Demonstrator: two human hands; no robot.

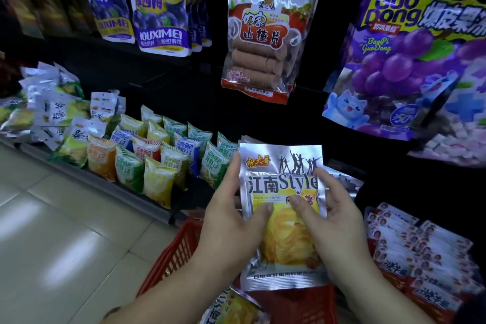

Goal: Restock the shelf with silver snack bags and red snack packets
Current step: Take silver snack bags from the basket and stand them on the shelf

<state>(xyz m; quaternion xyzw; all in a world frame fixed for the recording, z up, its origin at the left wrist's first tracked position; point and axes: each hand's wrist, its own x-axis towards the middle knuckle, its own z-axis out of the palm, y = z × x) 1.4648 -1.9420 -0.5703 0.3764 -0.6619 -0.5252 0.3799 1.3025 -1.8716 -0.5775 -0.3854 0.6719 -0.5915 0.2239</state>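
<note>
You hold the silver snack bag [282, 184] upright in both hands, just above the red basket [178, 247] and in front of the dark shelving, its printed face turned toward you. Your left hand [228, 218] grips the bag's left edge: the thumb lies flat across the front near the yellow picture, and the other fingers curl round behind the foil, so you cannot tell how they are spread. Your right hand [339, 223] pinches the right side, thumb pressed on the front close to the left thumb, index finger stretched up along the bag's edge, the remaining fingers hidden behind.

A second silver bag [234, 308] of the same print lies tilted in the basket below your left forearm. More silver foil [342, 181] shows on the shelf just behind the held bag. To the right, red snack packets [415, 252] lie in overlapping rows on the shelf. To the left, small green, yellow and orange bags [157, 160] stand in rows on a low shelf [123, 192] beside the tiled floor [52, 218]. Above hang a hawthorn slice bag [263, 34], a purple grape jelly bag [410, 60] and blue prune pouches [157, 8]
</note>
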